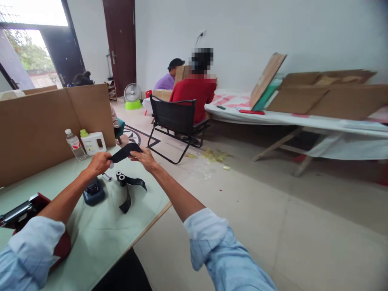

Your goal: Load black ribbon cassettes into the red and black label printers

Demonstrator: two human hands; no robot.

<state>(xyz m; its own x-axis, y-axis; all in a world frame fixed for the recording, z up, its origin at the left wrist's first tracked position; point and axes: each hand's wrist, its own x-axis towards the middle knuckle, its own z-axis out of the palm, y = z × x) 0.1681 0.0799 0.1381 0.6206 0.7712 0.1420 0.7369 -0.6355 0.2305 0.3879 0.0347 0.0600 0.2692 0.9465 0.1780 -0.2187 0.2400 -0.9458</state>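
Step in hand looks like handling a black strip [125,152]: it's stretched in the air just beyond the two black rolls [121,180], left hand [100,162] pinching one end, right hand [146,157] pinching the other. A small white bit at the left fingers, too small to tell. Next move likely calls for both pinches staying firm and the strip kept flat, clear of the rolls' loose tails [136,182], which curl over the green cloth [106,238] and could snag. Around, near to far: red machine [22,214] nearer and left of the rolls, partly behind the left forearm; blue device [93,193] just left of the rolls, short rod [107,177] between. Beyond and left of the rolls, clear bottle [76,146] and white jug [93,144] stand side by side, crowding the left hand's far side; cardboard panel [45,125] behind them blocks that way. Farther beyond and right of the rolls: yellow scraps [216,155] on the floor, black chair [174,115], person in red [192,95].
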